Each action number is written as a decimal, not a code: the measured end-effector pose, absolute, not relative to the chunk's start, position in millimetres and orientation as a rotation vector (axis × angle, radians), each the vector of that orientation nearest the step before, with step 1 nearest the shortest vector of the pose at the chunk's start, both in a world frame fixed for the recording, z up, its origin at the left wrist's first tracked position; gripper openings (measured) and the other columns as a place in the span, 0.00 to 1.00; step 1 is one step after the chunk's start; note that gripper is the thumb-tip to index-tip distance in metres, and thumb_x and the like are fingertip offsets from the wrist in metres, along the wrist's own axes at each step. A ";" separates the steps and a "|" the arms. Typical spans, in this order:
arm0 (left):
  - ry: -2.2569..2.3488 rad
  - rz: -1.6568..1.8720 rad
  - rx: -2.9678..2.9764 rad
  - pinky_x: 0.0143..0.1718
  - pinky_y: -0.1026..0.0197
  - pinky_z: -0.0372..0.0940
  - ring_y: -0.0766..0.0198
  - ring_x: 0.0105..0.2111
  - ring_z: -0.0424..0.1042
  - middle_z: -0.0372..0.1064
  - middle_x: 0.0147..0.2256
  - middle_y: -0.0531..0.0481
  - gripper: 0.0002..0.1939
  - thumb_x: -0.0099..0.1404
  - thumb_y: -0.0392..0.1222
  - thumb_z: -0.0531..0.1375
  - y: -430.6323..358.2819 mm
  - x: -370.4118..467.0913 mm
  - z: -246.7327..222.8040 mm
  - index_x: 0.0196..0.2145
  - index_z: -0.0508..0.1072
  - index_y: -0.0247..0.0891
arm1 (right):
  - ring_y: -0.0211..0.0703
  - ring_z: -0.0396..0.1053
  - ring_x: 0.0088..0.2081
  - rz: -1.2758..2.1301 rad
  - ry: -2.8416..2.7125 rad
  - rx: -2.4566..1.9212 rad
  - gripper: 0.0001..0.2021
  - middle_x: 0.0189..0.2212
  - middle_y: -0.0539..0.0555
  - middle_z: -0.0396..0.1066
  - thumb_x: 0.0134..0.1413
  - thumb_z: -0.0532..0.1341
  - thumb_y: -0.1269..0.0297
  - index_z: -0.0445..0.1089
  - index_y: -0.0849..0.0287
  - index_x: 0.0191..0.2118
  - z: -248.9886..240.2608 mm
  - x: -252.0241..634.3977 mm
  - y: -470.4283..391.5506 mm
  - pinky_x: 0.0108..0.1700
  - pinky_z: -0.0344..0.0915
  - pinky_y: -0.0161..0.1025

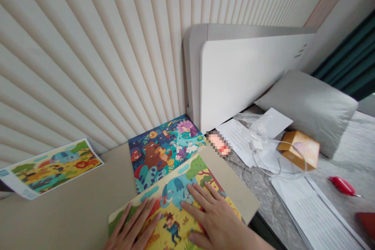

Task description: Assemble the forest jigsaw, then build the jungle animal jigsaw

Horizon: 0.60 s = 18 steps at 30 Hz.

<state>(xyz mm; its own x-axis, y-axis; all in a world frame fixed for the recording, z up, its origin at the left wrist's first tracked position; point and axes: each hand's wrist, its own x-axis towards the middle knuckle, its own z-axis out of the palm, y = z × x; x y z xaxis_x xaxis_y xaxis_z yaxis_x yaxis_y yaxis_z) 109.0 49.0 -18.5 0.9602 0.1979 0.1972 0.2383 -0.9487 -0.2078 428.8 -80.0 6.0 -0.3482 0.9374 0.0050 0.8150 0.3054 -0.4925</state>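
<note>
A colourful jigsaw picture with an elephant and a small figure in a hat lies at the bottom middle. My left hand rests on its left part, fingers apart and palm down. On its right part lies my right hand, fingers spread near the elephant. Behind it, a darker picture with a bear and rabbits is partly covered by the jigsaw. To the left, a printed sheet shows a similar elephant scene and leans by the wall.
The beige tabletop meets a ribbed wall. At the right are a white headboard, a grey pillow, papers, an orange box, a white cable and a red tool.
</note>
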 end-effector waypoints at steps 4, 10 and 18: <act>-0.349 -0.246 -2.927 0.71 0.44 0.31 0.48 0.70 0.46 0.55 0.69 0.44 0.38 0.68 0.63 0.56 50.3 126.2 4.8 0.70 0.57 0.45 | 0.56 0.44 0.72 0.643 -2.265 -1.596 0.34 0.74 0.52 0.38 0.65 0.56 0.42 0.49 0.40 0.72 11.3 435.2 -78.9 0.72 0.38 0.59; -0.346 -0.275 -2.904 0.70 0.43 0.29 0.48 0.69 0.47 0.57 0.68 0.43 0.39 0.68 0.64 0.56 48.5 132.1 10.2 0.69 0.58 0.43 | 0.56 0.43 0.73 0.677 -2.266 -1.628 0.34 0.74 0.53 0.38 0.65 0.56 0.43 0.49 0.40 0.72 14.5 438.9 -77.8 0.72 0.37 0.61; -0.335 -0.300 -2.916 0.70 0.43 0.27 0.47 0.70 0.44 0.52 0.70 0.44 0.41 0.67 0.64 0.56 49.8 146.8 7.8 0.70 0.55 0.42 | 0.57 0.45 0.72 0.661 -2.261 -1.645 0.35 0.74 0.54 0.41 0.63 0.59 0.45 0.49 0.41 0.72 15.6 450.6 -75.7 0.72 0.36 0.61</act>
